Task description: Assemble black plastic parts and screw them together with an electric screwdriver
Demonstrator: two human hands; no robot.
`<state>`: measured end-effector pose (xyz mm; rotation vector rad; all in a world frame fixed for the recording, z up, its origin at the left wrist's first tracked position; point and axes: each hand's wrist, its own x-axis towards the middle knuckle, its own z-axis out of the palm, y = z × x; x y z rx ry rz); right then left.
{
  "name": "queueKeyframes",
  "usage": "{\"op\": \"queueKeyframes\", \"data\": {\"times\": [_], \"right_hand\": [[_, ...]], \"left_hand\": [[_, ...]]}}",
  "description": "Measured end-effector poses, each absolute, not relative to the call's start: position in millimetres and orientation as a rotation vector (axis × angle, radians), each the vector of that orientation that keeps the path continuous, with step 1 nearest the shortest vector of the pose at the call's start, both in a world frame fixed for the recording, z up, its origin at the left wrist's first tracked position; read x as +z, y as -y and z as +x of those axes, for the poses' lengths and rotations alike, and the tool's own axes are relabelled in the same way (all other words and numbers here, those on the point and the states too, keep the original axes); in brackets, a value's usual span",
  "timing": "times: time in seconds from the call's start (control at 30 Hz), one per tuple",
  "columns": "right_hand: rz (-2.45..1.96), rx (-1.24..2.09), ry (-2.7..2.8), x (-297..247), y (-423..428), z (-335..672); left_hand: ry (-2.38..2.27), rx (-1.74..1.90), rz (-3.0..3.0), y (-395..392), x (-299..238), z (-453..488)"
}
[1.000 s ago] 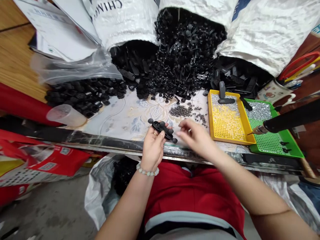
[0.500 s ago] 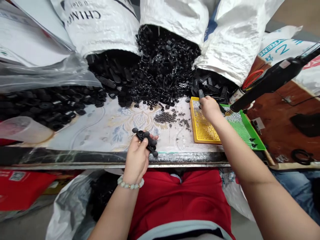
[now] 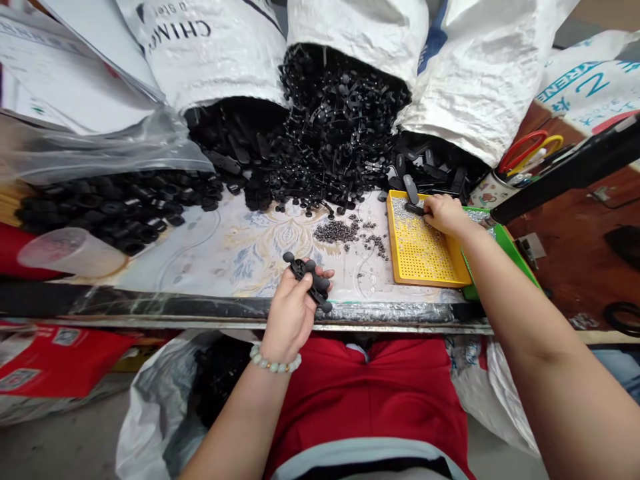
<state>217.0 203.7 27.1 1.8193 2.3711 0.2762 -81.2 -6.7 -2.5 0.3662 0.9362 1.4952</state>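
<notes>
Left hand [image 3: 291, 319] clenches black part [image 3: 305, 275]; right hand [image 3: 445, 215] pinches strip [image 3: 415, 209] over yellow tray [image 3: 391, 233] beside green tray [image 3: 510, 253].

White woven sacks [image 3: 350, 40], rolled open along the far table edge, beside a clear zip bag [image 3: 100, 150] and loose papers [image 3: 65, 73]. Clear plastic cup [image 3: 73, 252] on its side on a patterned table cover [image 3: 200, 260]. Red-handled scissors [image 3: 525, 150] in a printed pot [image 3: 493, 190], far right; red woven bag [image 3: 60, 360] and white sack [image 3: 155, 407] on the floor below.
</notes>
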Motion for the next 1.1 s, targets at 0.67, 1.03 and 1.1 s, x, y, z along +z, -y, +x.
{"op": "queueKeyframes", "data": {"times": [0.67, 1.03, 1.1], "right_hand": [[1.953, 0.026, -2.227, 33.8, -208.5, 220.4], [2.021, -0.342, -2.905, 51.6, -98.1, 133.3], [1.817, -0.498, -3.140, 44.2, -59.0, 96.9]], "left_hand": [[-0.961, 1.527, 0.345, 4.9, -5.5, -74.9], [-0.852, 1.717, 0.330, 6.3, -4.5, -65.6], [-0.849, 1.771, 0.392, 6.6, -6.9, -61.3]]}}
